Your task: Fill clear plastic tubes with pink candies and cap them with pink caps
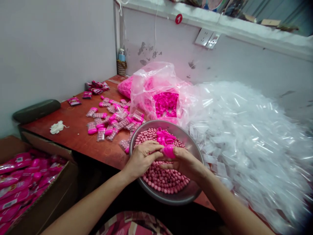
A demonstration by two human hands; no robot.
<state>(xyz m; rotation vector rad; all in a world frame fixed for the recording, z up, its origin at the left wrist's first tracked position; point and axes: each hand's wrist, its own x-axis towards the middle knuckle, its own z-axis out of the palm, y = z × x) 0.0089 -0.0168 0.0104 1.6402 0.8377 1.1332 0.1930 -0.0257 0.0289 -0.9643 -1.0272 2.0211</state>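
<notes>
Together, both hands' fingers [156,150] closed round pink cap [168,152] above bowl [188,192].

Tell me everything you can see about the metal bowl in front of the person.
The metal bowl is round, shallow and grey, dull like steel. It sits upright at the near edge of the red-brown table. Small pink balls fill it, with bright pink caps on top. Both hands, left hand and right hand, work over it; clear sleeves crowd its right side.

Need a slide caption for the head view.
Both hands, left hand and right hand, pinch a bright pink plastic cap over a round metal bowl of pink beads.
</notes>
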